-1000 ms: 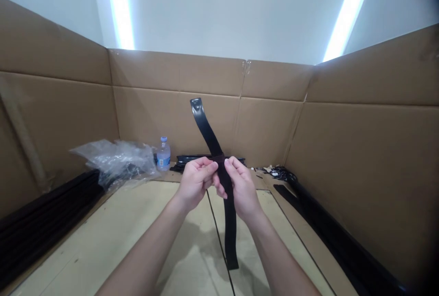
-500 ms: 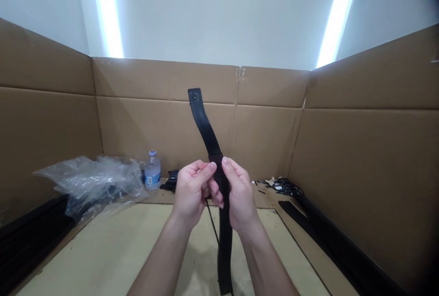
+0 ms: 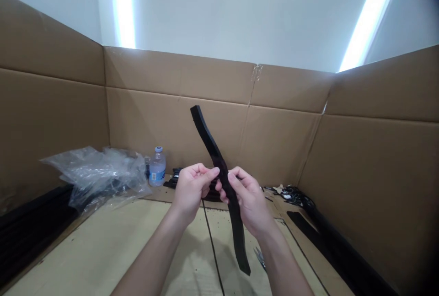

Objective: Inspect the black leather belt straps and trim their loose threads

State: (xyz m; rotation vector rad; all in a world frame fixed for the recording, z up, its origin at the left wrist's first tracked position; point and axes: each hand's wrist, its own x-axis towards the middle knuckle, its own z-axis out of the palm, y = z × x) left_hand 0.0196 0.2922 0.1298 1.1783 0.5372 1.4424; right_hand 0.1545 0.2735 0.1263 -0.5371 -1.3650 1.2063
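Note:
A long black strap [image 3: 208, 139] stands almost upright in front of me, its top end near the back cardboard wall and its lower end hanging above the table. My left hand [image 3: 190, 189] pinches it at the middle with thumb and fingers closed. My right hand [image 3: 249, 201] grips the strap just below that, fingers curled round it. Both hands meet at the strap's middle, above the pale table top [image 3: 103, 250].
Cardboard walls [image 3: 281, 136] enclose the table on three sides. Crumpled clear plastic [image 3: 99, 172] and a small water bottle [image 3: 157, 166] sit at the back left. Black strips lie along the left edge [image 3: 30, 229], the right edge [image 3: 329, 241] and at the back [image 3: 178, 179].
The strap has turned edge-on and tilted, its lower end swinging right. My hands have shifted slightly lower and the right hand now sits further right. The view moved a little.

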